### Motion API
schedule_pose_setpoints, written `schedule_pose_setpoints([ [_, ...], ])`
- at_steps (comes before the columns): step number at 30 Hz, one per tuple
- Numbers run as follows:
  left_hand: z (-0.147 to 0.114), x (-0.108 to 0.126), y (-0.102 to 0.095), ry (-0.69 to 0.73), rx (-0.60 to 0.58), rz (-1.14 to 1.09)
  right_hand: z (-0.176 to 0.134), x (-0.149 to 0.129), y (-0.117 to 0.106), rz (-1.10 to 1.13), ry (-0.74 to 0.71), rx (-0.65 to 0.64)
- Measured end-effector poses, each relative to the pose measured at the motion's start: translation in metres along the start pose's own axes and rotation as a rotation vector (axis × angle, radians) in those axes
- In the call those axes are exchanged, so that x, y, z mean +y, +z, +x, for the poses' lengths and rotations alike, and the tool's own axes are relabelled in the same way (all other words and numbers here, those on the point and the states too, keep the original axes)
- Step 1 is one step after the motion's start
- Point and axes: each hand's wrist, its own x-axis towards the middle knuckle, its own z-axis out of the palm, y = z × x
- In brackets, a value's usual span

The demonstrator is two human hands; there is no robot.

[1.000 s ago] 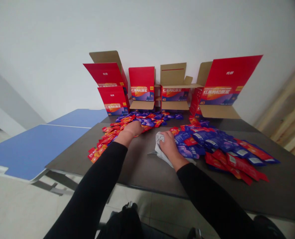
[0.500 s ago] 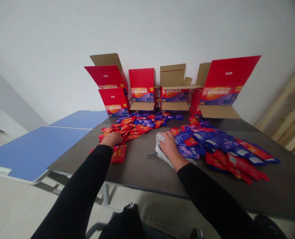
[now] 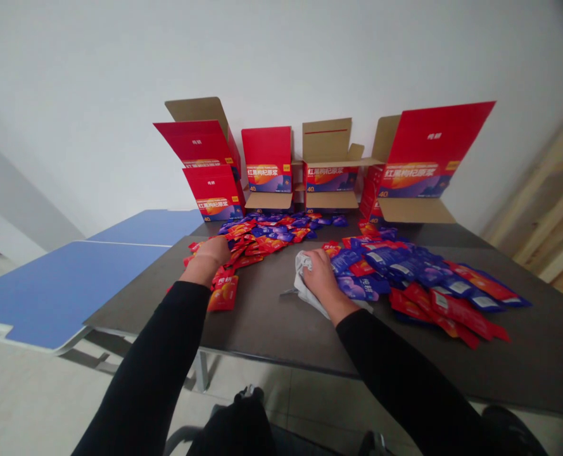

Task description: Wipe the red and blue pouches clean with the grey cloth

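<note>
The packets lie loose in two heaps, so the handling of them looks well short of finished. The left heap [image 3: 272, 231] is spread out, red and blue mixed, with a red packet [image 3: 224, 293] at its near end, face up. The right heap [image 3: 423, 269] is thicker, its packets overlapping, mostly blue with red ones at the near edge. How many packets have been dealt with cannot be told.

The left hand [image 3: 212, 252] is at the near left part of the left heap, just beyond that red packet; its fingers are turned away, so whether it grips anything cannot be told. The right hand [image 3: 318, 272] is closed on a crumpled white cloth [image 3: 312, 297], resting just beside the right heap. Between the hands the dark surface [image 3: 266, 323] shows. Farther back stand red boxes [image 3: 268, 177] with raised flaps, their insides mostly hidden.
</note>
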Motion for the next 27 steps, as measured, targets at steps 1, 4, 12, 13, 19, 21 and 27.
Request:
schedule_pose_setpoints([
  [1, -0.004, 0.007, -0.005, -0.003, 0.017, 0.023, 0.000, 0.000, 0.000, -0.001, -0.006, 0.002],
  [4, -0.017, 0.033, -0.005, -0.012, 0.057, -0.248, 0.000, -0.001, -0.001, 0.005, -0.019, -0.001],
  [12, -0.052, 0.076, 0.067, -0.308, -0.436, -1.722, -0.002, -0.007, -0.006, 0.113, -0.068, 0.001],
  [13, -0.054, 0.077, 0.073, -0.337, -0.467, -1.778, -0.003, -0.008, -0.006, 0.127, -0.081, -0.003],
  [19, -0.060, 0.080, 0.087, -0.318, -0.555, -1.943, -0.005, -0.013, -0.010, 0.215, -0.326, -0.196],
  [21, -0.061, 0.080, 0.088, -0.266, -0.608, -1.970, -0.005, -0.015, -0.011, 0.242, -0.439, -0.264],
  [27, -0.068, 0.083, 0.090, -0.143, -0.748, -1.953, -0.005, -0.021, -0.012, 0.204, -0.562, -0.444],
])
